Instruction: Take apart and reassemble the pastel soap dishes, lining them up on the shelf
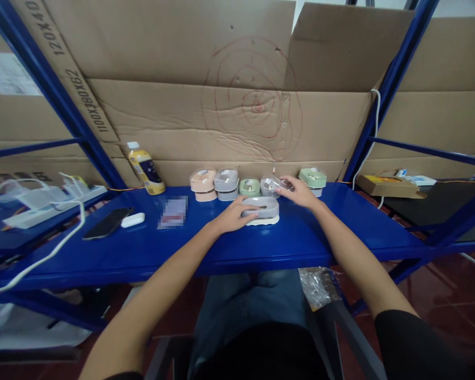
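Note:
On the blue shelf (pixel 150 248) a grey oval container (pixel 266 207) rests on a cream base in front of me. My left hand (pixel 234 215) grips its left side, fingers curled round it. My right hand (pixel 298 192) reaches just behind it and pinches a clear lid-like piece (pixel 272 184). A row of small lidded containers stands along the back: a peach one (pixel 203 184), a grey one (pixel 226 183), a small green one (pixel 249 187) and a larger green one (pixel 313 178).
A yellow bottle (pixel 145 170) stands at the back left. A black phone (pixel 106 222), a white earbud case (pixel 133 219) and a small card (pixel 173 212) lie to the left. A power strip with white cables (pixel 43 198) is further left. Cardboard sheets (pixel 229 105) line the back.

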